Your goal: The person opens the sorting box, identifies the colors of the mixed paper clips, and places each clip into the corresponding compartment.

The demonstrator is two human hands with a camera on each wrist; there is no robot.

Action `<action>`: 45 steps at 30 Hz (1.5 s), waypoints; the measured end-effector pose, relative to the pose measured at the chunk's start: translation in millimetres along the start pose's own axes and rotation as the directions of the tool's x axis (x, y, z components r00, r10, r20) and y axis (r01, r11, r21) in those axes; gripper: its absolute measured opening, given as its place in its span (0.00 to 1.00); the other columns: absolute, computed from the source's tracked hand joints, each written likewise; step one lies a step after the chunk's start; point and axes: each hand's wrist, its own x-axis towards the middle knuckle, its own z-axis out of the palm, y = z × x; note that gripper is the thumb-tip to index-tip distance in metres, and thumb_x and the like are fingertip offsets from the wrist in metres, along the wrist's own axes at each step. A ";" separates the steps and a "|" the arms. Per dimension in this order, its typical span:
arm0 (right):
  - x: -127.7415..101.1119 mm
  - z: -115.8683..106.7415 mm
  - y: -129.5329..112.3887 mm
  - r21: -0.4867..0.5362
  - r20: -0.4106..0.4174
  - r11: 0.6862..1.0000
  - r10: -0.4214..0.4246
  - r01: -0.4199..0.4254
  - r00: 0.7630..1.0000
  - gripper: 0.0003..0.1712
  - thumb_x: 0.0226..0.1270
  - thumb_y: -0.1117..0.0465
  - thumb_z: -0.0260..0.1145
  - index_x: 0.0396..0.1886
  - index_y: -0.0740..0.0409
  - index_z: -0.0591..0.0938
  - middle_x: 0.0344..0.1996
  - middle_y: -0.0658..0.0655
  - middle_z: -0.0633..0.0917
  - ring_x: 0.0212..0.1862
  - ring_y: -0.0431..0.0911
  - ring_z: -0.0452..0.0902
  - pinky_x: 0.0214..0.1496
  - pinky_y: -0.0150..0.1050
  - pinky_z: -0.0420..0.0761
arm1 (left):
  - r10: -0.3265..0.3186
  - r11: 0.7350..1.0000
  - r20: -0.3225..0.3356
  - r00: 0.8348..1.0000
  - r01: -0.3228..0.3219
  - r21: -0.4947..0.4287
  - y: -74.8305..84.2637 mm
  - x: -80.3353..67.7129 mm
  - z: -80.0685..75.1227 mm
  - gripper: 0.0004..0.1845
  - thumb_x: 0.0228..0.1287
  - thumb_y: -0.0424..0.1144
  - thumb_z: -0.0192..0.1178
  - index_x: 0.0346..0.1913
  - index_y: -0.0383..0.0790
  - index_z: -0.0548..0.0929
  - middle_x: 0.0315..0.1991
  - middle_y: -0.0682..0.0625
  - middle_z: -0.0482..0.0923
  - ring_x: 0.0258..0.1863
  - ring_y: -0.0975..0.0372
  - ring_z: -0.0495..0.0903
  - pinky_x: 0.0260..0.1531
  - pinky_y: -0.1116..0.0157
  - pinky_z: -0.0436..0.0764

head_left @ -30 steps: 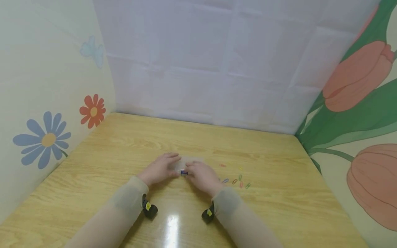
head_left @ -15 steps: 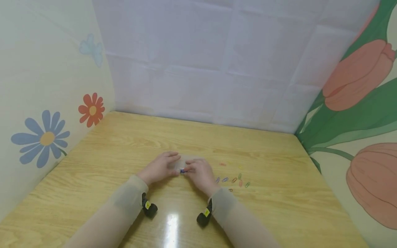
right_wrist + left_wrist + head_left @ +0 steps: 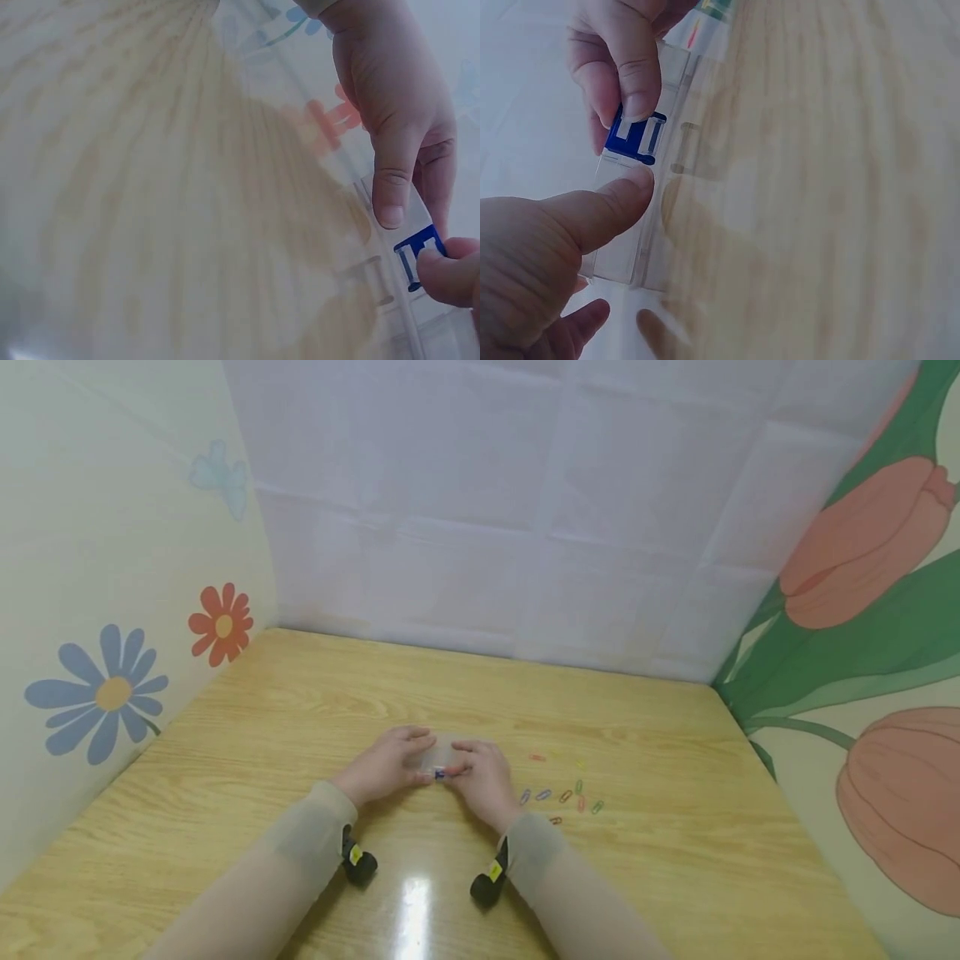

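The left hand (image 3: 386,766) grips the clear box (image 3: 442,752), whose length runs toward the right hand (image 3: 483,781), pinching the blue latch (image 3: 635,139).

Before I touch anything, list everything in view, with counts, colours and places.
Table: one, light wood, lower half of the head view.
Clear box: one, transparent, near the table's middle.
Latch: one, blue, on the box's near side.
Paper clips: about ten, red, pink, yellow, green, blue, right of the box.
Wrist cameras: two, black and yellow, lower middle.
Backdrop: one, whitish, behind the table.
Printed flowers: two, blue and red, far left.
Butterfly: one, pale blue, upper left.
Tulips: at least two, pink, far right.
Leaves: several, green, beside the tulips.
Sleeves: two, beige, on the forearms.
Hands: two, bare; left hand grips the box, right hand pinches the latch.
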 end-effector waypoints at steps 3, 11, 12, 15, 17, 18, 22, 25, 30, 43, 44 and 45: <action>0.2 0.3 0.9 0.013 0.009 1.000 0.011 -0.011 1.000 0.03 0.53 0.56 0.75 0.26 0.48 0.88 0.56 0.47 0.81 0.60 0.48 0.70 0.65 0.48 0.64 | -0.005 1.000 0.006 1.000 0.005 -0.012 1.9 -1.3 -1.0 0.37 0.58 0.45 0.69 0.68 0.35 0.69 0.70 0.40 0.62 0.68 0.42 0.59 0.66 0.44 0.60; 0.9 0.2 2.3 0.035 0.013 0.999 -0.001 0.001 1.000 0.04 0.52 0.57 0.76 0.27 0.49 0.88 0.56 0.47 0.81 0.59 0.48 0.70 0.65 0.49 0.63 | -0.019 0.999 0.011 1.000 0.019 -0.031 1.2 -1.8 -2.6 0.37 0.58 0.46 0.69 0.68 0.37 0.69 0.70 0.39 0.61 0.68 0.41 0.58 0.65 0.42 0.60; 1.1 0.1 2.4 0.037 0.014 0.999 -0.002 0.001 1.000 0.04 0.52 0.57 0.76 0.26 0.48 0.88 0.56 0.47 0.81 0.59 0.48 0.70 0.65 0.49 0.63 | -0.014 1.000 0.011 1.000 0.015 -0.028 0.9 -1.6 -2.7 0.36 0.58 0.46 0.68 0.68 0.37 0.69 0.70 0.39 0.61 0.68 0.41 0.59 0.65 0.42 0.60; 2.2 0.0 3.4 0.027 0.018 1.000 -0.004 0.003 1.000 0.04 0.51 0.56 0.76 0.26 0.47 0.87 0.56 0.47 0.80 0.59 0.49 0.69 0.64 0.50 0.63 | -0.020 0.999 0.017 1.000 0.021 -0.031 0.6 -0.8 -3.0 0.36 0.59 0.47 0.68 0.68 0.38 0.69 0.70 0.39 0.61 0.68 0.42 0.59 0.65 0.43 0.60; 2.9 -0.2 4.1 0.026 0.027 1.000 0.004 -0.005 1.000 0.04 0.51 0.56 0.76 0.26 0.47 0.87 0.57 0.46 0.80 0.60 0.49 0.69 0.65 0.49 0.62 | -0.010 1.000 0.013 1.000 0.011 -0.018 0.6 -0.5 -3.0 0.36 0.59 0.47 0.68 0.68 0.38 0.69 0.70 0.39 0.62 0.68 0.42 0.59 0.65 0.43 0.61; 2.8 -0.6 4.3 0.025 0.029 1.000 0.005 -0.005 1.000 0.04 0.51 0.56 0.76 0.26 0.46 0.87 0.57 0.46 0.80 0.60 0.49 0.69 0.65 0.50 0.62 | -0.004 1.000 0.009 1.000 0.004 -0.011 0.6 -0.4 -2.7 0.36 0.59 0.47 0.68 0.68 0.38 0.69 0.69 0.39 0.62 0.67 0.41 0.59 0.65 0.43 0.61; 2.3 -1.8 5.1 0.038 0.041 0.999 0.005 -0.007 0.999 0.04 0.52 0.56 0.76 0.26 0.47 0.87 0.57 0.46 0.80 0.61 0.50 0.68 0.66 0.50 0.61 | -0.001 1.000 0.007 1.000 0.001 -0.008 1.5 -0.4 -2.5 0.36 0.59 0.46 0.68 0.68 0.38 0.69 0.69 0.39 0.62 0.67 0.42 0.59 0.65 0.43 0.61; 0.0 -3.2 5.0 0.015 0.069 1.000 -0.008 0.007 0.998 0.05 0.51 0.55 0.76 0.24 0.46 0.87 0.59 0.47 0.78 0.62 0.50 0.66 0.67 0.51 0.59 | -0.012 1.000 0.020 1.000 0.012 -0.016 2.5 -0.7 -2.6 0.36 0.59 0.47 0.68 0.68 0.38 0.69 0.70 0.39 0.62 0.68 0.42 0.59 0.65 0.43 0.61; -5.0 -5.2 3.4 -0.043 0.134 0.998 -0.030 0.036 0.991 0.07 0.49 0.53 0.77 0.19 0.42 0.86 0.64 0.46 0.74 0.65 0.48 0.62 0.69 0.50 0.56 | -0.024 0.999 0.022 0.999 0.025 -0.027 2.1 -0.3 -2.7 0.36 0.59 0.46 0.68 0.69 0.39 0.68 0.70 0.40 0.61 0.68 0.42 0.59 0.65 0.43 0.61; -4.4 -13.4 0.4 -0.043 0.182 0.998 -0.043 0.052 0.982 0.05 0.51 0.51 0.76 0.29 0.41 0.88 0.66 0.47 0.72 0.68 0.49 0.61 0.70 0.56 0.54 | 0.016 1.000 0.008 1.000 -0.016 0.014 -0.8 0.7 -3.4 0.37 0.58 0.45 0.69 0.69 0.38 0.68 0.69 0.39 0.63 0.66 0.42 0.62 0.65 0.44 0.62; -4.5 -14.1 -0.1 -0.039 0.189 0.998 -0.045 0.053 0.981 0.06 0.52 0.51 0.75 0.30 0.41 0.88 0.66 0.47 0.72 0.68 0.49 0.60 0.70 0.56 0.54 | 0.018 1.000 0.009 1.000 -0.018 0.017 -1.0 0.4 -3.4 0.37 0.58 0.46 0.69 0.69 0.38 0.68 0.69 0.39 0.63 0.66 0.42 0.62 0.65 0.44 0.63; -4.5 -14.8 -0.7 -0.039 0.195 0.998 -0.049 0.057 0.980 0.07 0.52 0.51 0.75 0.32 0.41 0.88 0.66 0.47 0.72 0.68 0.50 0.60 0.70 0.56 0.54 | 0.014 1.000 0.011 1.000 -0.014 0.012 -1.1 -0.1 -3.5 0.37 0.58 0.46 0.69 0.69 0.38 0.68 0.69 0.39 0.63 0.66 0.42 0.62 0.65 0.44 0.63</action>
